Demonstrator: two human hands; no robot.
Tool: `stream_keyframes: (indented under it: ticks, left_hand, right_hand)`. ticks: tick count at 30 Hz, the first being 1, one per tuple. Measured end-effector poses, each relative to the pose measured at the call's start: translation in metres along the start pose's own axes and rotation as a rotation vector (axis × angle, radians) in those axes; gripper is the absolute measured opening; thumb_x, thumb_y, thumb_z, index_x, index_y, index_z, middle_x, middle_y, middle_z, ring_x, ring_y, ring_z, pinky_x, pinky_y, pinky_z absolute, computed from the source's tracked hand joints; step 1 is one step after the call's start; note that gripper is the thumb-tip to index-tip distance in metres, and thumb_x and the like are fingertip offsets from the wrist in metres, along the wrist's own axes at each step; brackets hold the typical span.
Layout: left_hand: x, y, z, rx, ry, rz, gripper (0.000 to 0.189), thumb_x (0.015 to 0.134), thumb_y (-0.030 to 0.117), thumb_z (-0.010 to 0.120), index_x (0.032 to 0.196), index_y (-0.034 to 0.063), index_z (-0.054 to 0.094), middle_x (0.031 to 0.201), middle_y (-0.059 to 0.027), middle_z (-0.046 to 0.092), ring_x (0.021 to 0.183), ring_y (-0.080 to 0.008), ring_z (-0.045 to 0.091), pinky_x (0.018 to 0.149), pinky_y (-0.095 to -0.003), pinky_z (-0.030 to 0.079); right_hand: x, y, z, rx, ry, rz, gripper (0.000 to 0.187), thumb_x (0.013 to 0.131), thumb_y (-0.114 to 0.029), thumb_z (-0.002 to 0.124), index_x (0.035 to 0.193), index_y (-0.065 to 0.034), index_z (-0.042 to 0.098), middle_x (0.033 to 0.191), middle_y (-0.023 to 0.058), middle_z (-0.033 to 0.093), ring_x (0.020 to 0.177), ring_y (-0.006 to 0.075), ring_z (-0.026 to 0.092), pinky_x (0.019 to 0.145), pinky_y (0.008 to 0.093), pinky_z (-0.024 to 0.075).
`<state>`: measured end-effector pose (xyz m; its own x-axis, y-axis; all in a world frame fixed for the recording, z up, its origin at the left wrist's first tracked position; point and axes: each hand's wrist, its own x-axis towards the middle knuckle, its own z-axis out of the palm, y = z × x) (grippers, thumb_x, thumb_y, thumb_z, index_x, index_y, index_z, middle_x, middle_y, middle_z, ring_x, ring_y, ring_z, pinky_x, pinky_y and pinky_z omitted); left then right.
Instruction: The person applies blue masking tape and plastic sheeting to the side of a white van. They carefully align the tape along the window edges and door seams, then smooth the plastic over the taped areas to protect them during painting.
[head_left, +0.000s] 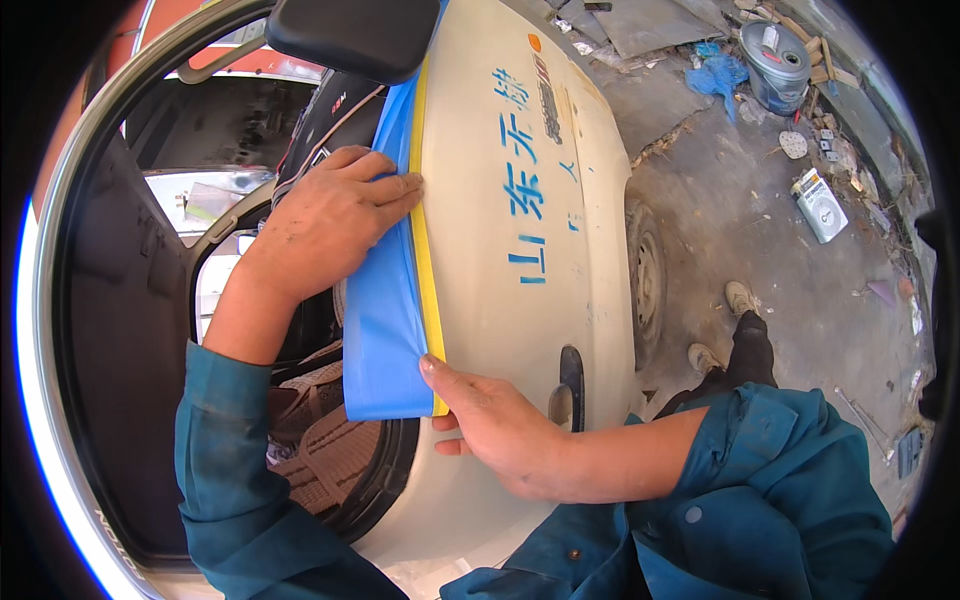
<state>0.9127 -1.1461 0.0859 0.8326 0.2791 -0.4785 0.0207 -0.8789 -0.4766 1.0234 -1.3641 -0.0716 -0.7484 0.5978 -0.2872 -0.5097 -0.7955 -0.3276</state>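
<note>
Blue masking film with a yellow tape edge runs along the window sill of a cream vehicle door. My left hand lies over the upper stretch, its fingertips pressed flat on the yellow tape. Lower down, at the strip's near end, my right hand pinches the tape edge. Its thumb rests on top, and its other fingers are partly hidden behind. The film hangs loose inside the window opening. Blue stencilled writing marks the door, and a black door handle sits to the right of my right hand.
A black side mirror juts over the sill's far end. Through the window shows a brown ribbed seat. A wheel stands beyond the door. On the concrete lie a lidded bucket, a blue plastic bag and a white rectangular container.
</note>
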Motion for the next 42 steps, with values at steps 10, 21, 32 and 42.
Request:
stream_keyframes:
  ticks: [10, 21, 32, 42]
  left_hand:
    - [0.002, -0.002, -0.001, -0.037, -0.013, -0.01, 0.044, 0.098, 0.005, 0.07, 0.139, -0.0006, 0.085, 0.146, -0.0103, 0.084, 0.135, -0.0329, 0.071, 0.126, -0.0486, 0.053]
    - [0.0, 0.006, -0.009, -0.132, -0.072, -0.095, 0.036, 0.103, 0.012, 0.077, 0.136, 0.0003, 0.087, 0.145, -0.0121, 0.084, 0.141, -0.035, 0.069, 0.132, -0.0523, 0.051]
    - [0.001, 0.016, -0.006, -0.166, -0.136, -0.208, 0.058, 0.099, 0.037, 0.09, 0.146, 0.0029, 0.083, 0.155, -0.0126, 0.079, 0.147, -0.0378, 0.068, 0.132, -0.0539, 0.05]
    - [0.005, 0.039, -0.01, -0.134, -0.174, -0.301, 0.074, 0.085, 0.034, 0.102, 0.148, 0.0023, 0.081, 0.159, -0.0118, 0.077, 0.151, -0.0363, 0.067, 0.14, -0.0532, 0.045]
  right_hand:
    - [-0.004, 0.025, -0.002, 0.036, -0.261, 0.312, 0.099, 0.119, -0.085, 0.04, 0.174, -0.0029, 0.048, 0.166, 0.0197, 0.062, 0.137, 0.0317, 0.073, 0.116, 0.0607, 0.0648]
    - [0.004, 0.04, 0.002, -0.105, -0.282, 0.446, 0.092, 0.124, -0.075, 0.039, 0.177, -0.0012, 0.047, 0.177, 0.0242, 0.056, 0.155, 0.0479, 0.064, 0.111, 0.0571, 0.0688]
    - [0.009, 0.038, -0.005, -0.179, -0.271, 0.482, 0.102, 0.12, -0.079, 0.046, 0.17, 0.0096, 0.053, 0.165, 0.0293, 0.066, 0.145, 0.0477, 0.072, 0.096, 0.05, 0.0746]
    - [0.012, 0.036, -0.006, -0.138, -0.272, 0.499, 0.092, 0.121, -0.074, 0.049, 0.163, 0.0065, 0.061, 0.158, 0.0277, 0.071, 0.139, 0.0429, 0.074, 0.088, 0.0496, 0.0746]
